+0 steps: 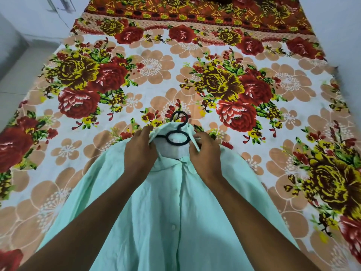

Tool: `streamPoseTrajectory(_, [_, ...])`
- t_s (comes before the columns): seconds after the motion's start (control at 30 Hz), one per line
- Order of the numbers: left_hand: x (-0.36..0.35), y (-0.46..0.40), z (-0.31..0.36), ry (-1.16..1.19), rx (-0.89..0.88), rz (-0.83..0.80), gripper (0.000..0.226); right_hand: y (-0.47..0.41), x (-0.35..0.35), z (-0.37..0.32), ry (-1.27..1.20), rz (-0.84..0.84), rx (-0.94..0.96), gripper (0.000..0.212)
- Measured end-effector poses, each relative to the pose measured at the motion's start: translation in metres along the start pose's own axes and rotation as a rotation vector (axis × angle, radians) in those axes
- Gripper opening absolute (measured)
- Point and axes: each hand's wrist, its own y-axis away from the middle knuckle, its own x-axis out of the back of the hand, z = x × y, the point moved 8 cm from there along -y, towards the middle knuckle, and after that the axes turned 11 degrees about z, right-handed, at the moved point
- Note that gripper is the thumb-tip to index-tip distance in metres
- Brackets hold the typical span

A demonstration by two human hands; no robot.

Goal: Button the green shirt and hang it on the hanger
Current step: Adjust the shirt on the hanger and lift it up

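A pale green shirt [166,208] lies front-up on the bed, its placket closed with a white button showing. A black hanger [176,136] sits inside the neck opening; its hook and round ring stick out above the collar, while its arms are hidden under the fabric. My left hand [139,151] grips the left side of the collar. On the other side, my right hand [205,153] pinches the right collar edge beside the hanger ring.
The shirt rests on a bed covered with a floral sheet [214,75] of red and yellow roses. A white tiled floor [19,61] lies to the left of the bed. A white wall [336,26] runs along the right.
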Motion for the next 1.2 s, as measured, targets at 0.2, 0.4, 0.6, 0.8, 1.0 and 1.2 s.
streamPoseTrajectory(0.2, [0.010,0.012,-0.010,-0.020,0.084,0.032,0.045,0.014,0.011,0.012,0.081,0.079,0.004,0.049])
streamPoseTrajectory(0.4, [0.002,0.011,0.006,0.094,0.044,0.006,0.039,0.004,0.018,0.033,-0.155,0.073,-0.338,0.038])
streamPoseTrajectory(0.6, [-0.011,-0.019,0.017,-0.106,-0.122,0.011,0.054,-0.018,-0.003,0.042,-0.415,-0.237,-0.737,0.025])
streamPoseTrajectory(0.8, [-0.057,-0.062,0.020,-0.123,-0.047,-0.430,0.049,-0.038,0.029,0.034,0.133,-0.041,-0.303,0.054])
streamPoseTrajectory(1.0, [-0.062,-0.057,0.012,0.142,-0.031,-0.366,0.020,-0.070,-0.008,0.033,-0.020,-0.252,-0.531,0.054])
streamPoseTrajectory(1.2, [-0.051,-0.041,0.010,0.271,-0.195,-0.152,0.020,-0.076,-0.028,0.030,-0.195,-0.415,-0.691,0.025])
